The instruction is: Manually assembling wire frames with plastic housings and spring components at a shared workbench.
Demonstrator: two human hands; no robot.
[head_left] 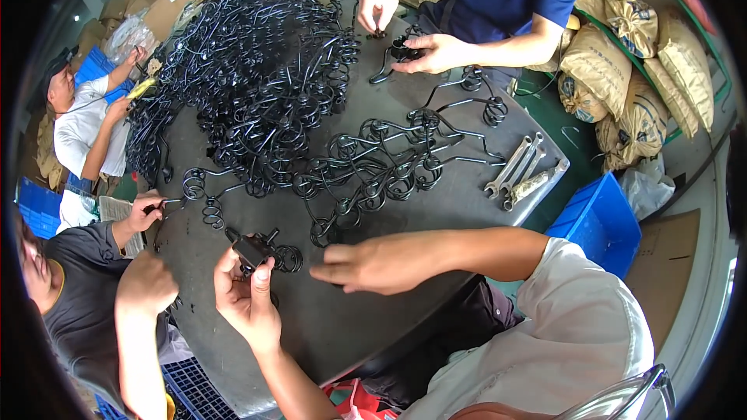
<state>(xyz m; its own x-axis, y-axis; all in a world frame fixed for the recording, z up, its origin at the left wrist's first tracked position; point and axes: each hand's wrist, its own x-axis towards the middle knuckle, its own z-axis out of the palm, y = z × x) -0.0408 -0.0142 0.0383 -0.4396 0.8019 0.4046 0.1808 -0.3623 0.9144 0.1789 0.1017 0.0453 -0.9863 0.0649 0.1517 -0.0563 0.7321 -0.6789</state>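
Observation:
My left hand (250,295) is closed around a black rectangular block (254,250), held above the near part of the table. A black coiled wire spring (289,258) sits against the block's right side. My right hand (366,264) hovers just right of the spring, its fingers stretched toward it and somewhat smeared by motion; nothing shows in them. Beyond my hands lies a loose row of black bent-wire springs (381,163) with long curved arms. Behind and to the left rises a big heap of similar black springs (257,54).
Several wrenches (517,163) lie at the table's right edge (556,148). A blue bin (599,222) stands beyond it, near stacked sacks (595,70). Across the table, a co-worker's hands (440,53) handle a black part. Two more people work on the left; one's fist (146,280) is close to my left hand.

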